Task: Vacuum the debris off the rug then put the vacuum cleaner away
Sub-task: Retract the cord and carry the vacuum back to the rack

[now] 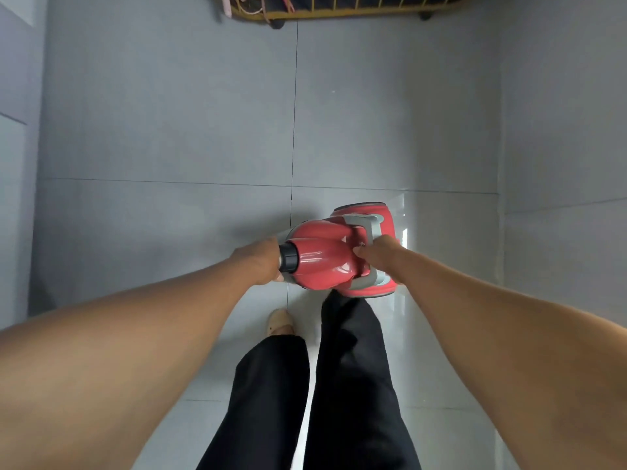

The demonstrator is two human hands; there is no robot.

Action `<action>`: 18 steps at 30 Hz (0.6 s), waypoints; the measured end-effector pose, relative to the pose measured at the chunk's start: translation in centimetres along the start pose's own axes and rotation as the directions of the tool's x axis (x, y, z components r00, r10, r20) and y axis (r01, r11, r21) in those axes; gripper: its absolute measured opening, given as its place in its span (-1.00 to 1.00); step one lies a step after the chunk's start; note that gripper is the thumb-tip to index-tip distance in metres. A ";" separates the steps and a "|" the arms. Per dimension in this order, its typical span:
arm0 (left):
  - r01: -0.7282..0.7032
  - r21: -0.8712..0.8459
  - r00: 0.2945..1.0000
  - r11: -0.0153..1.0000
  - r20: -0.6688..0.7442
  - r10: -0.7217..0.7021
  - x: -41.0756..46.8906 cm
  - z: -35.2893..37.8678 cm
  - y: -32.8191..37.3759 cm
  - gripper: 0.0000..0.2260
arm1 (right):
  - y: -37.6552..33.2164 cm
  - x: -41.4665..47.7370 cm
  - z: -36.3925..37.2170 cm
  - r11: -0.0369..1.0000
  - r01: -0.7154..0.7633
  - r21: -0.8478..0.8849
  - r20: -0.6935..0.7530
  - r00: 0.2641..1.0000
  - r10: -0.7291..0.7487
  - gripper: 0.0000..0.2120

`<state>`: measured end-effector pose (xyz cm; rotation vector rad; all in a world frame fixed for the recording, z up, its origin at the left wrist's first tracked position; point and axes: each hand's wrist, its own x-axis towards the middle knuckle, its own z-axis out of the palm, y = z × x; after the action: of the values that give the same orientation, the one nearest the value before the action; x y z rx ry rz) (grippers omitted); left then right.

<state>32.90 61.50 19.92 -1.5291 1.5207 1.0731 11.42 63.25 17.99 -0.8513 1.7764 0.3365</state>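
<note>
Left hand (261,262) grips the black collar (288,261) of the vacuum cleaner (322,259); right hand (380,256) apparently clasps its grey handle (373,228). Rigid and, I judge, heavy: a 2-hand load.

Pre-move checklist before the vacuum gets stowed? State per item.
1. Left hand grips the vacuum at its black collar: ok.
2. Right hand grips the grey handle: ok.
3. Tiles ahead, up to the rack, show no obstacle: ok.
4. Rug free of debris: cannot tell, no rug in view.
5. Cord or hose not trailing: cannot tell, none visible past the left hand.
6. Stowing spot: cannot tell, none evident in view.
</note>
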 end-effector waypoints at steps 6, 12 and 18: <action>0.003 -0.014 1.000 1.000 0.014 -0.003 3.9 -5.9 5.6 -0.53 | -1.1 5.4 -8.1 1.000 0.005 0.002 -0.002 1.000 -0.005 -0.67; -0.063 -0.081 0.998 0.995 -0.025 0.061 7.2 -11.0 10.6 -0.55 | -3.2 9.3 -15.8 0.993 -0.020 -0.119 -0.042 0.999 0.015 -0.68; -0.083 -0.055 0.995 0.995 -0.057 0.080 11.3 -17.9 13.9 -0.58 | -6.6 12.4 -22.5 0.987 -0.027 -0.160 -0.056 0.998 0.018 -0.74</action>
<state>19.89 39.89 17.62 -1.5582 1.6146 1.1389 -1.95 40.39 16.26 -0.9623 1.8284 0.4808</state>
